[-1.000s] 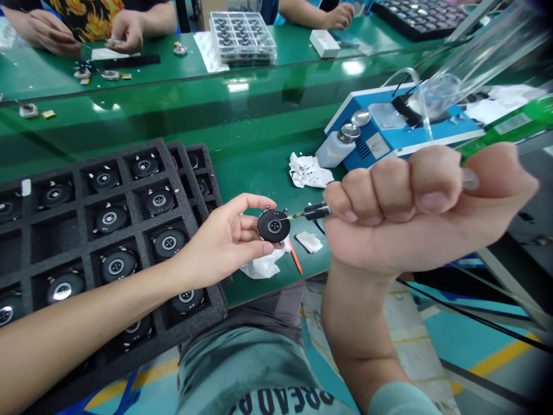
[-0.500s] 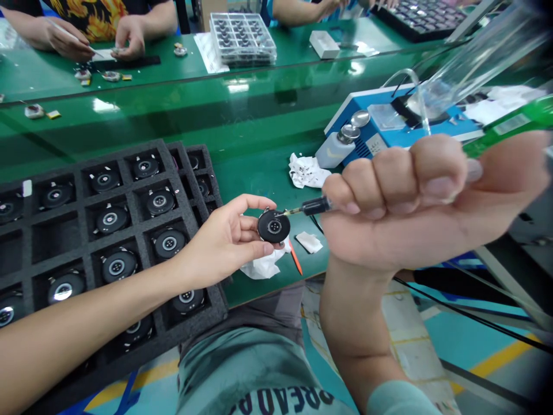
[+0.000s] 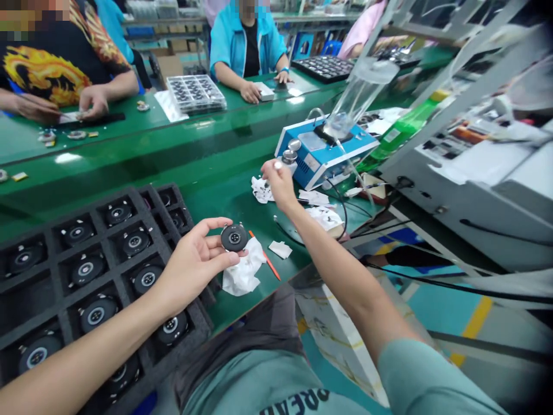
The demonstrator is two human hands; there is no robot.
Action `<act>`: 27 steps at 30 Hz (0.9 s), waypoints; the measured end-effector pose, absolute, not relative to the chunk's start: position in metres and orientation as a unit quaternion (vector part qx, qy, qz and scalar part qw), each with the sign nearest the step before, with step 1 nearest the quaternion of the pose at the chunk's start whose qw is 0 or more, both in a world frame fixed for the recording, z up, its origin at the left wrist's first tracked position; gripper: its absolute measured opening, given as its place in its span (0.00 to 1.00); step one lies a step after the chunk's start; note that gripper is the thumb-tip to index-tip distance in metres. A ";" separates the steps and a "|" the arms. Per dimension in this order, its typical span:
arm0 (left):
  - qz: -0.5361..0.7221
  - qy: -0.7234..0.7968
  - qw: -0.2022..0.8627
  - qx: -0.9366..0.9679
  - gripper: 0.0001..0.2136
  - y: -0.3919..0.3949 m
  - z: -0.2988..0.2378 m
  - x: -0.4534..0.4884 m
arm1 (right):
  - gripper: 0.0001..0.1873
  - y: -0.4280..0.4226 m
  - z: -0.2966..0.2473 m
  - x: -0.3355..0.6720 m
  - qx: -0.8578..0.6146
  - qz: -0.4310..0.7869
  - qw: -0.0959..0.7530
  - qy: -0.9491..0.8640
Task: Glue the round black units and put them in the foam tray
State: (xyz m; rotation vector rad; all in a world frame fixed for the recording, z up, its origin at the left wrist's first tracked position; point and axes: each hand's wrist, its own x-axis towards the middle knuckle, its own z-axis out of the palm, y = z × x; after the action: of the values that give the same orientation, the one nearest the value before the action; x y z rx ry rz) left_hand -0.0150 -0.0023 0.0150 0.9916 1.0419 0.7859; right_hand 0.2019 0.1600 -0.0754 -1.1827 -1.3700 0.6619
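Observation:
My left hand [image 3: 201,251] pinches a round black watch case [image 3: 234,237] at its edge, its ringed sensor face with small metal dots turned up toward me. My right hand [image 3: 280,183] is closed beside the pump bottle [image 3: 291,159] and crumpled white paper with dark specks [image 3: 260,190]. From the top of that fist pokes the white round end of a slim tool [image 3: 277,165]; its tip is hidden. Left of my left hand lies a black foam tray [image 3: 129,202] whose compartments hold several similar watch cases.
Behind my right hand stands a blue machine [image 3: 322,147] with a clear plastic cylinder [image 3: 352,98]. A green bottle [image 3: 400,135] leans nearby. An orange stick [image 3: 270,262], white tissue [image 3: 244,274] and black cables lie on the green table. Co-workers sit opposite, near a clear compartment box [image 3: 196,92].
My right hand has moved away from the watch case, forward to the pump bottle, taking the slim tool along. My left hand still holds the watch case. The view has tilted up.

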 end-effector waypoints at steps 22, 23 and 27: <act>0.380 0.515 0.623 0.450 0.30 0.000 0.028 -0.002 | 0.22 -0.005 -0.072 0.354 -0.643 0.395 0.574 -0.319; 0.382 0.515 0.623 0.448 0.30 0.000 0.028 -0.002 | 0.22 -0.016 -0.068 0.346 -0.612 0.433 0.584 -0.310; 0.389 0.516 0.622 0.442 0.31 -0.001 0.028 -0.001 | 0.14 -0.052 -0.058 0.305 -0.446 0.592 0.618 -0.263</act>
State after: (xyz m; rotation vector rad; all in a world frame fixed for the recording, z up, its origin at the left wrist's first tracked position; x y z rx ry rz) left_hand -0.0007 -0.0013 0.0277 1.0148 1.1847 0.8941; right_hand 0.3052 -0.0521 -0.0580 -1.0260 -0.6055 1.3627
